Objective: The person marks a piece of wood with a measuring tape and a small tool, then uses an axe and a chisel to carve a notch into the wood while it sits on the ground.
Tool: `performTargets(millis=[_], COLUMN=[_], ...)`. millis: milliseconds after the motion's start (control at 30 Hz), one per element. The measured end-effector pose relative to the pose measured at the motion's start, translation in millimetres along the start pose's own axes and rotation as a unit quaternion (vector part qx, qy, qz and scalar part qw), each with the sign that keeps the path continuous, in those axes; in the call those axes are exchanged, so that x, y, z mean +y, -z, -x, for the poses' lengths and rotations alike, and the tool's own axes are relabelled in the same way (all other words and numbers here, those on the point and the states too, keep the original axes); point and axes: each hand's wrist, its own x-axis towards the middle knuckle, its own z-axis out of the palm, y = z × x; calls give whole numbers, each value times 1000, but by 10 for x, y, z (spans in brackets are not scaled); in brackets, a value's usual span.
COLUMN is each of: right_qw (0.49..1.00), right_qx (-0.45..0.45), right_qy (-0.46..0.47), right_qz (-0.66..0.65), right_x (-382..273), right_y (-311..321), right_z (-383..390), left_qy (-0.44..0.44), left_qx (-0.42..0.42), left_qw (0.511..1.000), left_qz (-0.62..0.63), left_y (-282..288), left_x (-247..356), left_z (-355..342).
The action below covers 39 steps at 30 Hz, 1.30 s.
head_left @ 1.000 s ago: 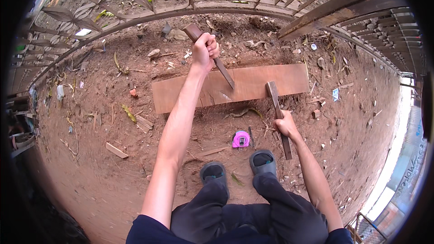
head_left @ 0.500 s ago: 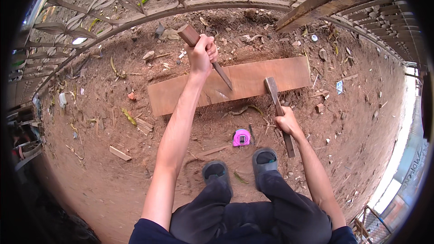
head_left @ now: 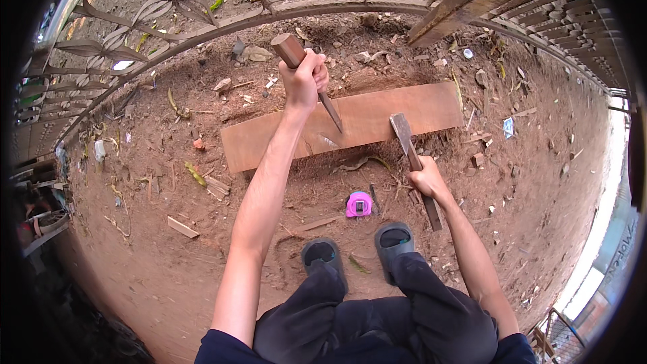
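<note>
I see the left hand (head_left: 304,82) clenching a pointed stake (head_left: 288,50), the right hand (head_left: 426,179) a brown bar (head_left: 408,143). The wooden plank (head_left: 371,118) lies under the stake's point, just beyond the right hand.

Left hand (head_left: 303,82) grips a pointed tool (head_left: 290,51) over a plank (head_left: 374,116); right hand (head_left: 427,178), a bar (head_left: 407,140).

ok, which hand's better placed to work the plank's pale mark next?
Probably the left hand: its pointed tool angles down, tip beside the pale mark; contact is unclear. The right hand holds its flat tool farther right, over the plank's near edge.
</note>
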Motion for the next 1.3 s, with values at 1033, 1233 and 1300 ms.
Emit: performTargets(millis=[1033,1233,1300], right_qw=[999,999,999], right_qx=[18,18,21], right_qy=[32,37,42], right_qz=[13,20,20], right_x=[21,72,89], right_y=[-17,-27,-37], right_z=[26,-11,-26], left_qy=[-227,-202,-208], left_qx=[-87,-66,-80], left_qw=[952,966,963], left_qz=[-186,-151,-150], left_y=[-267,-222,-197], left_x=[-387,-404,-425], left_z=[696,742,743])
